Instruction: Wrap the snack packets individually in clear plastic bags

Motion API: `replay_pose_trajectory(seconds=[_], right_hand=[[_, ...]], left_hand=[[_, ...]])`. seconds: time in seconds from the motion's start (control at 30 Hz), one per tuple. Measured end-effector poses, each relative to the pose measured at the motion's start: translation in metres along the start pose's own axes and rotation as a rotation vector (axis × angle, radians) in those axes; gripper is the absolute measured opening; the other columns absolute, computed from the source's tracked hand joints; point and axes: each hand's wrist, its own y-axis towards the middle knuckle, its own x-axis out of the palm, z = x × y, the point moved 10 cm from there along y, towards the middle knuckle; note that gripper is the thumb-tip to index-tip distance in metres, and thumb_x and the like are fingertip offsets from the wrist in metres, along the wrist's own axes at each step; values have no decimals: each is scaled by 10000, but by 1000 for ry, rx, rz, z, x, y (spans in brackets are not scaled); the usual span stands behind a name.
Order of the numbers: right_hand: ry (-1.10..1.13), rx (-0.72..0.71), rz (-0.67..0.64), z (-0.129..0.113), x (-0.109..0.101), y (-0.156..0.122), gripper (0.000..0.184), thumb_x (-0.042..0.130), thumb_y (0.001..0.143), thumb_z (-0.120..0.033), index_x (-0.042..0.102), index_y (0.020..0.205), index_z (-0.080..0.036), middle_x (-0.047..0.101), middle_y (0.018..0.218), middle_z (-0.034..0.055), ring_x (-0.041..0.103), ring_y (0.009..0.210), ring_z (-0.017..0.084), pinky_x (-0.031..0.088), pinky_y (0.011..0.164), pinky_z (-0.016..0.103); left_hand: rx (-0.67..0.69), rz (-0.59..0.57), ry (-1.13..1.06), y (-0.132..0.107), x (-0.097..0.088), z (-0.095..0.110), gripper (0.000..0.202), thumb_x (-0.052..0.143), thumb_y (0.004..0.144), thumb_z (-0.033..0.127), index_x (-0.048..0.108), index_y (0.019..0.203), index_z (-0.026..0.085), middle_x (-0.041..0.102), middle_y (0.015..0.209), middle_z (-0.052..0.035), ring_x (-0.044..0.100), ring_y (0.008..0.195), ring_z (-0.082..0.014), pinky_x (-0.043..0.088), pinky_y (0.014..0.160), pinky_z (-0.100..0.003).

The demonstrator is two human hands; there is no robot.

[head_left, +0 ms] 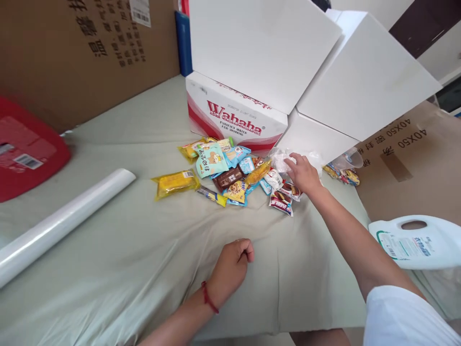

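My right hand (305, 173) reaches to the far right end of a heap of wrapped snacks. Its bent fingers press on a crumpled clear plastic bag (279, 157) by the white carton. Below my left hand (232, 264) is bare cloth; this hand is curled closed with nothing visible in it. The heap holds a mint-green bear pouch (212, 159), a brown wrapped bar (228, 178), a yellow snack pack (236, 191) and a twisted yellow packet (258, 172). Dark red cake packets (281, 202) lie nearest my right wrist. A yellow packet (176, 183) sits apart at left.
A Wahaha carton (236, 113) with raised white flaps stands behind the heap. Brown cardboard boxes (406, 158) flank the table. At right lie a white detergent jug (418, 242) and more snacks (344, 174); at left, a plastic film roll (68, 221) and red container (30, 149).
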Motion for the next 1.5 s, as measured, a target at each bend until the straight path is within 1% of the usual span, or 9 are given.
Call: replay_pose_trajectory(seconds=[0.17,0.3,0.4,0.53,0.67,0.9,1.0,1.13,1.5], right_hand=[[321,187,65,23,-8,17,212,513,925,-209,723,953,-190,739,961,105,632,949,251,502,885,388],[878,528,437,31,-52,-53,216,578,928,-399,616,829,-210,629,759,17,611,724,172,506,652,290],[1582,696,317,-28,-24,-114,290,807,747,-414,610,808,-211,566,691,-34,520,578,103,430,520,219],[1956,880,82,-114,26,-173,337,895,672,-341,663,869,-195,503,638,-67,383,478,46,323,428,173],[2021,970,144,-132,60,-189,387,929,644,-343,652,866,-187,502,664,-73,380,494,37,330,438,167],[1780,931,240,-117,70,-199,371,839,768,-449,659,992,-214,536,748,-47,446,571,74,391,508,203],[1500,709,424,-107,42,-202,373,789,826,-448,659,1119,-258,635,1019,15,585,783,122,510,706,262],[1395,411,160,-138,40,-189,518,871,731,-382,681,1202,-279,661,1185,57,623,1086,231,517,922,359],[2069,860,298,-107,60,-197,214,867,751,-355,716,832,-227,715,853,-17,624,764,130,519,713,264]], left_hand=[[-77,-10,33,6,-7,1,233,379,690,23,504,637,212,503,617,24,469,623,-151,323,618,-267],[-88,24,-25,6,-15,8,229,400,733,27,533,668,202,510,628,26,469,597,-134,327,601,-265],[-82,53,-227,6,-16,13,141,463,832,162,580,761,195,562,704,18,505,592,-127,374,592,-266],[-110,98,-582,7,-13,10,373,553,880,528,640,936,169,657,962,-58,533,635,-119,496,647,-305],[-86,38,-718,10,-5,13,542,619,809,672,671,913,142,662,925,-77,568,705,-140,505,668,-307],[0,102,-542,24,-9,14,276,760,737,406,656,778,154,563,617,39,473,594,-96,385,612,-249],[6,155,-535,25,-8,12,301,786,721,421,665,786,153,559,622,46,459,594,-94,364,600,-247],[16,99,-578,26,6,12,380,863,655,455,642,726,154,600,681,27,488,648,-101,368,619,-241],[49,43,-820,28,-7,25,366,869,701,395,582,714,167,590,718,28,516,678,-91,431,674,-229]])
